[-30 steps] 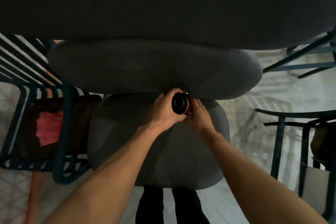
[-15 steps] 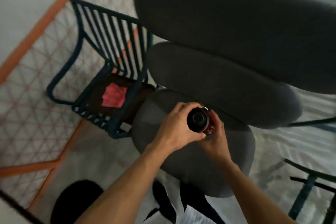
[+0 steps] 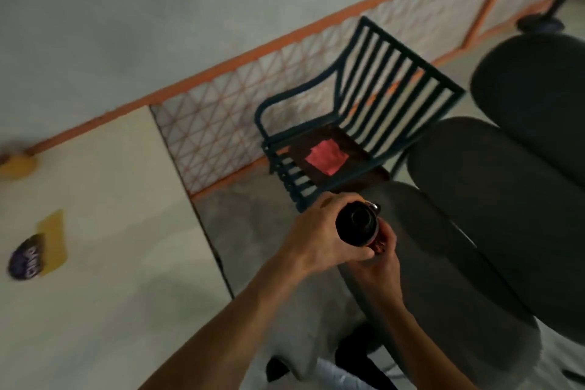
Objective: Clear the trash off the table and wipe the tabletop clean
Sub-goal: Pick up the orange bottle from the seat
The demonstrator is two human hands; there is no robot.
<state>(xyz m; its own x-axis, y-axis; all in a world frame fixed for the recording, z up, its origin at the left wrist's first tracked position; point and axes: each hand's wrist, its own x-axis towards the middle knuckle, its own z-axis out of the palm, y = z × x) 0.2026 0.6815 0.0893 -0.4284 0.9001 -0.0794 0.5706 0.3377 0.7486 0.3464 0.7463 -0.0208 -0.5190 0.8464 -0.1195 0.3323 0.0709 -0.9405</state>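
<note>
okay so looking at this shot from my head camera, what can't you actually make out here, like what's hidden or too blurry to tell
All in the head view:
- Dark cylinder: seen end-on, and the left hand and right hand cover its sides, so its label and type are unreadable.
- Purple round wrapper on the table: motion blur smears its print.
- Yellow object at the table's far corner: blurred and cut by the left edge.
- Pink item on the slatted chair: too soft to identify.

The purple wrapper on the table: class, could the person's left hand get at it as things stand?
Probably not straight away. The left hand grips the dark bottle together with the right hand. The tabletop around the purple wrapper looks unobstructed otherwise.
</note>
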